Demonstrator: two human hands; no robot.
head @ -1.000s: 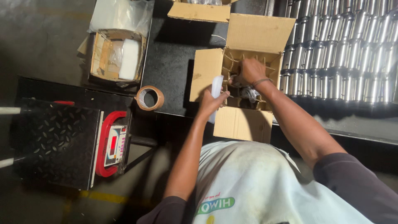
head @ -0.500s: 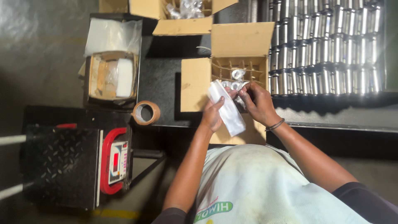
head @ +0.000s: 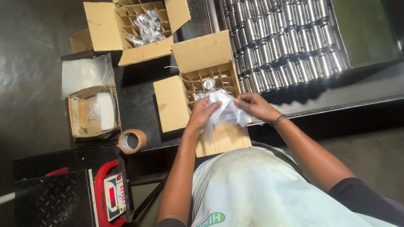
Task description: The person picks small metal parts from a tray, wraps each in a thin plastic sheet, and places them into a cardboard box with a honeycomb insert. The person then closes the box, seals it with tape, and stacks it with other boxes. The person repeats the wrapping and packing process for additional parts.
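Note:
Both my hands hold a clear plastic bag (head: 227, 110) over an open cardboard box (head: 172, 103) with cardboard dividers. My left hand (head: 203, 114) grips the bag's left side. My right hand (head: 252, 105) pinches its right side, and a dark band sits on that wrist. A small wrapped metal part (head: 209, 85) shows in one cell of the box, just above the bag.
Rows of shiny metal cylinders (head: 286, 38) fill a tray at the back right. A second divided box (head: 126, 25) with bagged parts stands at the back left. A box of plastic bags (head: 90, 105), a roll of brown tape (head: 131, 141) and a red-framed scale (head: 110, 197) lie to the left.
My right hand came out of the box and joined the left hand on the plastic bag. The bag is now spread between both hands. The camera view has shifted closer.

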